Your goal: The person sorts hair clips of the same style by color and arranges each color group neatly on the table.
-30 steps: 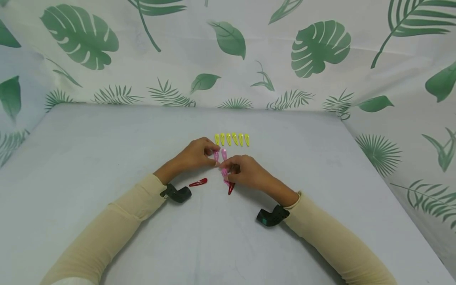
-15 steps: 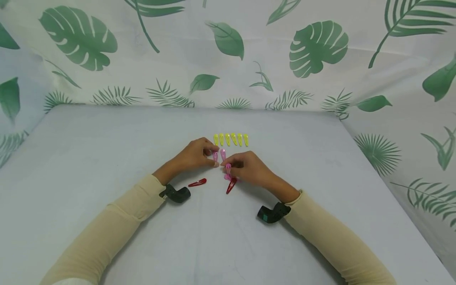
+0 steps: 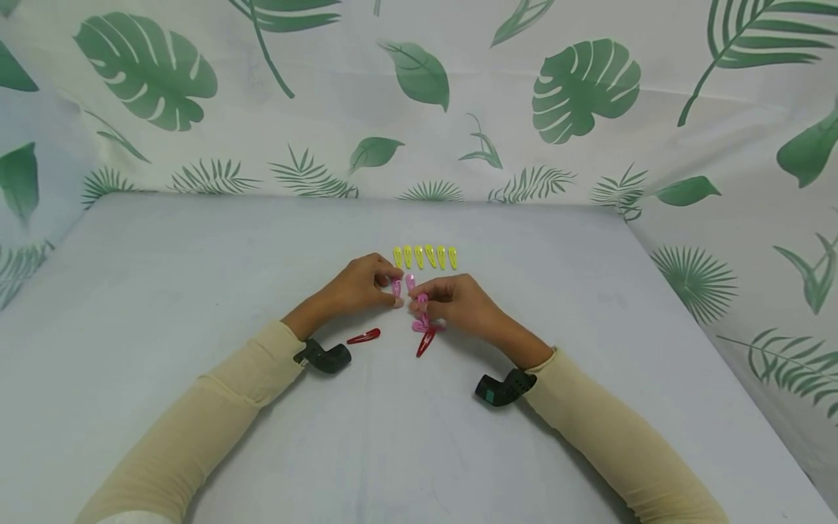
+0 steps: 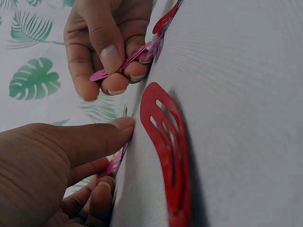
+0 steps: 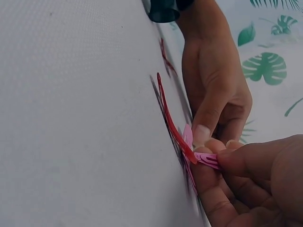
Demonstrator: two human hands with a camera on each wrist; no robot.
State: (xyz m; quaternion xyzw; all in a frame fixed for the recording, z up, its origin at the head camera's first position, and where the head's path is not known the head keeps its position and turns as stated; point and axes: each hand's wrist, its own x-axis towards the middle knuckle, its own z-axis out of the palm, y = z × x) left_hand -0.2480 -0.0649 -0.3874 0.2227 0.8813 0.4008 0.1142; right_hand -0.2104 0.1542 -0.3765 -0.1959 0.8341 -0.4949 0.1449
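In the head view, my left hand (image 3: pixel 356 285) holds a pink snap hair clip (image 3: pixel 396 288) on the table, index finger at its far end and thumb at its near end. A second pink clip (image 3: pixel 410 282) lies just right of it. My right hand (image 3: pixel 458 302) pinches another pink hair clip (image 5: pixel 208 160) between thumb and fingers, slightly raised. Beneath that hand lie more loose pink clips (image 3: pixel 419 326), partly hidden, beside a red clip (image 3: pixel 425 342). Another red clip (image 4: pixel 168 168) lies close to my left wrist.
Several yellow hair clips (image 3: pixel 419 256) form a neat row just beyond the hands. The white table (image 3: pixel 262 240) reaches back to a leaf-printed cloth (image 3: pixel 484 73). A black wrist camera sits on each sleeve cuff.
My right hand has moved slightly up and right, lifting its pink clip away from the loose pink and red ones. The left hand has stayed in place.
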